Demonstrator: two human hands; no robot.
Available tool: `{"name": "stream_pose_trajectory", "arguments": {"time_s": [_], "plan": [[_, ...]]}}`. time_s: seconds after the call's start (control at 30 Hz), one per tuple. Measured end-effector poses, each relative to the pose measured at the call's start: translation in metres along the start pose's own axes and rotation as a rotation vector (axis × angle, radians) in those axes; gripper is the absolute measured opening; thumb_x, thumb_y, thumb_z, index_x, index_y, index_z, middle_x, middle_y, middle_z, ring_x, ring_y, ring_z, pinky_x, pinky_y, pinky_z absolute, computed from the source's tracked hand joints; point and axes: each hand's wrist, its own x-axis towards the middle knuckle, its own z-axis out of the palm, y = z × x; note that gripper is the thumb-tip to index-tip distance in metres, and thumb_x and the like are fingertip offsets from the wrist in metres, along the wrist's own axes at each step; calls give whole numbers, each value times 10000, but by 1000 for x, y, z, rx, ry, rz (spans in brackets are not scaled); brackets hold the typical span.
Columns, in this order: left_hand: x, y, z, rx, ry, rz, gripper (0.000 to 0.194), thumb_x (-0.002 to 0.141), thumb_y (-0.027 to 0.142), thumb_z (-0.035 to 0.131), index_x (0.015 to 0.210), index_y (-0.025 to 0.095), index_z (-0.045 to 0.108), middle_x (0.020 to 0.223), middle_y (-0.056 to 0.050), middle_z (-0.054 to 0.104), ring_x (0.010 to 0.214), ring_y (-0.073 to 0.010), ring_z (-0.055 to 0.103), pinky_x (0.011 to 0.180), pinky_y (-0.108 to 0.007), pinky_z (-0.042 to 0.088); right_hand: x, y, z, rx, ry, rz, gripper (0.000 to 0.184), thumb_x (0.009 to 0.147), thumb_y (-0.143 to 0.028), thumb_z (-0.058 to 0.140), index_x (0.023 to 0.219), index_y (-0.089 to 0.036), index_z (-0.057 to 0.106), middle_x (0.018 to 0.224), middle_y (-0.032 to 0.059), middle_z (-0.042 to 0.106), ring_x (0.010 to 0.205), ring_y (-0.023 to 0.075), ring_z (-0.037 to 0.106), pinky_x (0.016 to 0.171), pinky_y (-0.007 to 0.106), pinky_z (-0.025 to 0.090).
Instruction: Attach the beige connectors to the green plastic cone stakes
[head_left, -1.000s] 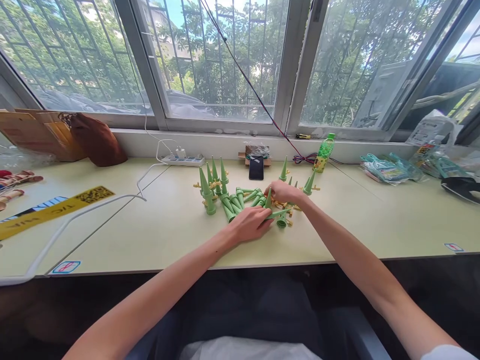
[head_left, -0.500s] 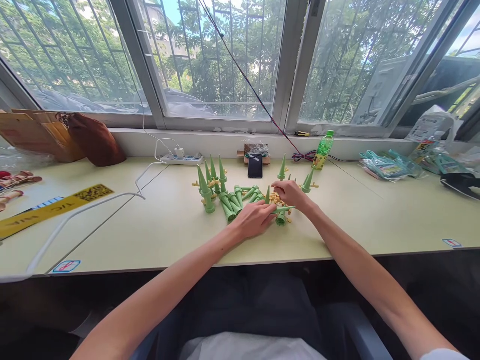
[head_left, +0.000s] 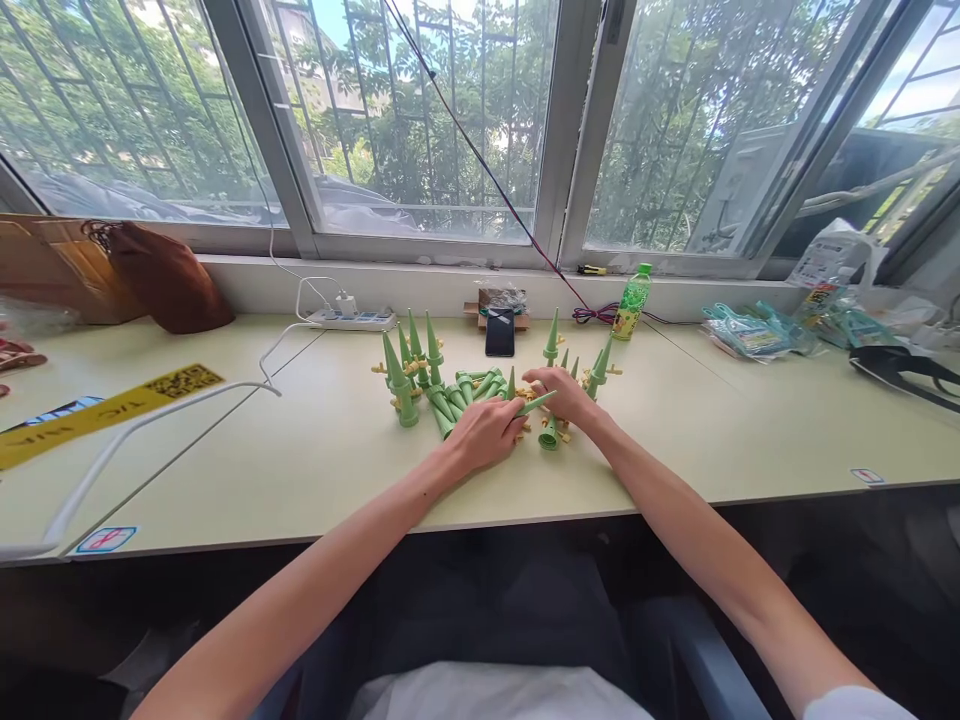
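My left hand (head_left: pixel 487 432) is closed round a green watering spike (head_left: pixel 537 403), whose pointed tip sticks out to the right and slightly up. Just right of it, my right hand (head_left: pixel 562 392) reaches over a pile of small yellow valves (head_left: pixel 525 394), its fingers curled together; whatever they pinch is too small to make out. Several green spikes with yellow valves stand upright in a left group (head_left: pixel 403 385), and others stand on the right (head_left: pixel 600 370). Loose green tubes (head_left: pixel 448 402) lie between. One green piece (head_left: pixel 549 438) lies with its round open end towards me.
Behind the pile a phone (head_left: pixel 500 332) leans on a small box. A green-capped bottle (head_left: pixel 632 303) and a power strip (head_left: pixel 352 319) stand near the window. Bagged items (head_left: pixel 757 332) lie at right; a brown pouch (head_left: pixel 169 280) and yellow strip (head_left: pixel 112 412) at left.
The whole view has turned slightly to the right. The spike in my left hand now tilts up more and its tip has drawn left. My right hand stays over the valves.
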Motion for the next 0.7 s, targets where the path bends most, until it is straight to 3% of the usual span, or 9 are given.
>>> {"name": "stream_pose_trajectory", "arguments": {"time_s": [0.23,0.47,0.57,0.7], "plan": [[-3,0,-4,-64,108,-130,199,958,331,468,885,183,579,692,-25,591,603,-169,546,564,-279,370,1,-11,-2,-29,-12,101,385,845,-22,494,1167,-142,668,1167,126,698,1076,207,638,910,261,456],[1,0,-7,-365,420,-254,211,955,354,489,849,178,539,779,-24,556,609,-103,489,540,-223,432,1,-15,-4,-59,-63,154,367,855,-68,556,1175,-200,676,1077,81,732,987,195,659,850,248,463],[2,2,-8,-438,443,-259,223,955,366,488,835,182,525,783,-24,534,643,-103,496,530,-201,457,1,-16,-4,-58,-58,150,335,884,-92,536,1171,-187,680,1060,87,732,958,184,662,830,244,457],[1,4,-6,-469,388,-232,233,955,374,484,828,182,515,768,-20,529,635,-103,490,536,-207,466,-1,-15,-4,-57,-38,106,291,901,-166,554,1162,-179,681,1067,102,725,929,185,657,824,260,455]]}}
